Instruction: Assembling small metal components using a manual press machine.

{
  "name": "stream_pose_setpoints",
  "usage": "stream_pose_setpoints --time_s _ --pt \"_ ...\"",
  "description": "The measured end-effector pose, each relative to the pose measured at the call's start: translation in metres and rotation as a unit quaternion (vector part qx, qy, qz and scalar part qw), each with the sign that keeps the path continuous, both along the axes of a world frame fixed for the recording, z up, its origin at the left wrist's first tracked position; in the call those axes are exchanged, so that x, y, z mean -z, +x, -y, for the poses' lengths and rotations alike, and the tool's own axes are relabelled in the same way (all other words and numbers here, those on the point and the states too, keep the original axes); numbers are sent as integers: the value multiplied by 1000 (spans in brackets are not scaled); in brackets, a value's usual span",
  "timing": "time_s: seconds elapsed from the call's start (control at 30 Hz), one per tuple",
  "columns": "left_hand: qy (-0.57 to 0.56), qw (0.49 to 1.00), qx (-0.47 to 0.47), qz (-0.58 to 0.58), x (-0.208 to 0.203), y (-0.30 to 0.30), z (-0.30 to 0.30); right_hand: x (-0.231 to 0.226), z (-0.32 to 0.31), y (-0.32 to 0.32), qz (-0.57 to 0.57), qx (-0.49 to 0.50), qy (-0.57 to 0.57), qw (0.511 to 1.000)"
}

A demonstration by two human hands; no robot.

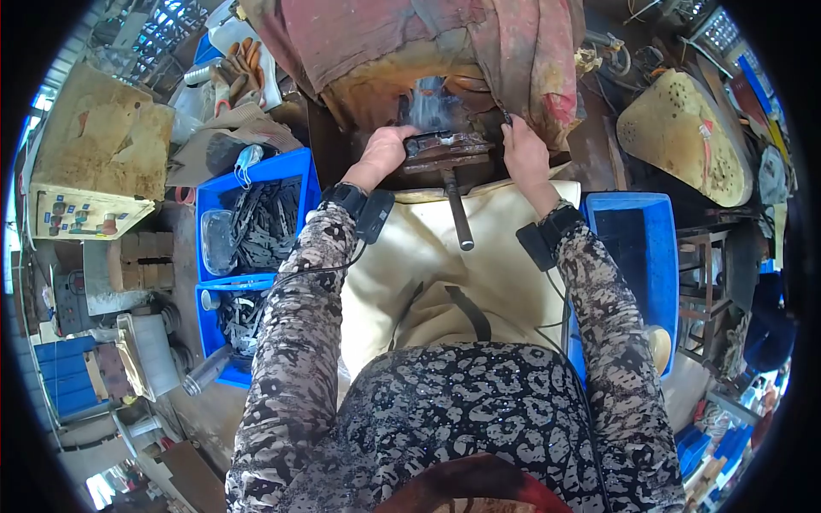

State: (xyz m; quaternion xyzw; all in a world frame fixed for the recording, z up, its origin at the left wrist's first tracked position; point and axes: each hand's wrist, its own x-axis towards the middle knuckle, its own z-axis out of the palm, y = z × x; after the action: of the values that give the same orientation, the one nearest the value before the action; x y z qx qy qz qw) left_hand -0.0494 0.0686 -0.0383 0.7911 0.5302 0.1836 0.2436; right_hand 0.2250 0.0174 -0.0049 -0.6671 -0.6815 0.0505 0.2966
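At twelve o'clock, just beyond the person's cream apron (376, 261), a rusty metal fixture (446, 154) is sitting in front of a draped reddish cloth (393, 38), its rod handle (457, 214) pointing back toward six. From where I'm standing, the left hand (380, 156) is working at the fixture's nine o'clock edge, fingers bent; what they are gripping, if anything, I cannot tell. The right hand (526, 158) is hovering at three, its fingers pinching narrowly on what looks like a thin dark piece (506, 116), set at the fixture's two o'clock; its far end is getting lost against the cloth.

To do this well, I'd be keeping both wrists level and the pressure even, with fingertips clear of the pale grey surface (429, 101) showing just behind the fixture. A light pinch seems wiser than a hard squeeze, since something so slim could be twisting under uneven force. The dark wrist modules (375, 215) ought to be staying away from the handle.
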Motion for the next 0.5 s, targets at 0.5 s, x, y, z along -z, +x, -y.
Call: stream_pose_setpoints --time_s 0.5 --pt "86 986 91 -114 -38 -2 14 10 1 2 42 27 36 998"
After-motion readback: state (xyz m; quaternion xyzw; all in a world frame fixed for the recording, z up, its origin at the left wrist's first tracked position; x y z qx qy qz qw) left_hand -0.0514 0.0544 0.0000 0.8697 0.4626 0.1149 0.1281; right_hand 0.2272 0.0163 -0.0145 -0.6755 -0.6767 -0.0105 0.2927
